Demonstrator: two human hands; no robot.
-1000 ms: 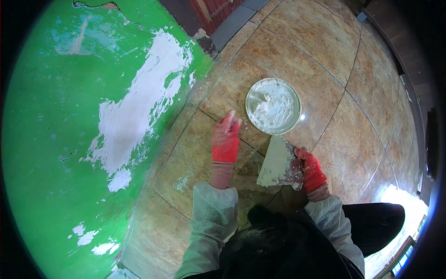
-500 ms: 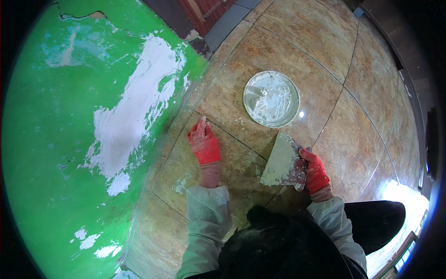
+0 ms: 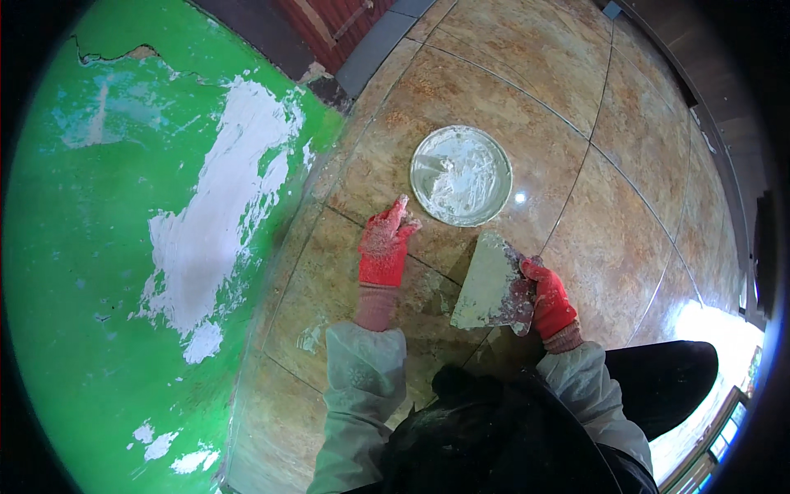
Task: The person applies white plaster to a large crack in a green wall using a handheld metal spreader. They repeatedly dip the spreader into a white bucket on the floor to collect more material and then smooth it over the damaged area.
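My left hand, in a red work glove caked with white paste, hovers over the tiles just below and left of a round tub. Its fingers and thumb are apart, and I see nothing held in it. The tub has white putty smeared inside. My right hand, also gloved in red, grips a broad trapezoid putty scraper by its right edge. Pale putty coats the scraper's face, and its gripped side is dark and reddish. Part of the right hand's fingers is hidden behind it.
A green wall rises at the left, with a large white putty patch and smaller spots. Brown floor tiles spread around the tub. A reddish-brown door panel stands at the top. My dark-clad knee is at lower right.
My left hand has moved right, toward the tub, and its fingers have spread. The right hand still holds the scraper. The whole view has shifted slightly.
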